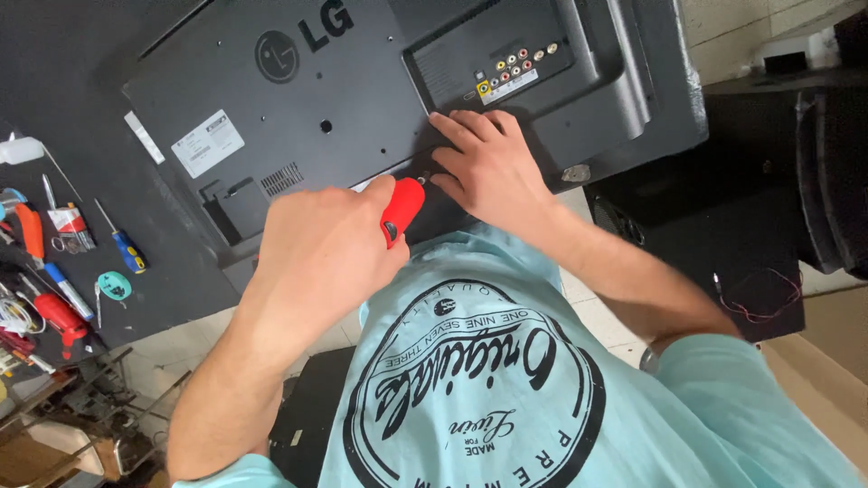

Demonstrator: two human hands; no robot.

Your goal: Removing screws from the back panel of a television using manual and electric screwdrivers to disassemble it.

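A person in a pale turquoise printed T-shirt [506, 398] leans over the back of a flat-screen television [362, 99] that lies face down on a dark workbench [72, 81], seen from a head-worn camera looking down. The left hand [321, 248] is closed in a fist around the red handle of a screwdriver [400, 210], whose tip points at the lower edge of the television's dark grey rear cover, close to the person's chest; the shaft itself is hidden behind the handle and cannot be made out. The right hand [484, 163] lies flat on the cover just beside the tool, fingers spread and pressed against the plastic, holding nothing. Directly above that hand sits a recessed panel of connectors [515, 65] with yellow, white and red sockets. A white sticker [207, 142] and a small vent grille [282, 178] mark the cover's left part.

On the bench to the left, well apart from the hands, lie a small screwdriver with a blue and yellow handle [125, 244], a turquoise roll of tape [114, 286], a red-handled tool [60, 316] and an orange-handled tool [32, 230]. To the right, a black speaker cabinet [723, 226] stands beside the television, with thin red wires [764, 303] draped over its front. Pale floor tiles show below the bench edge.
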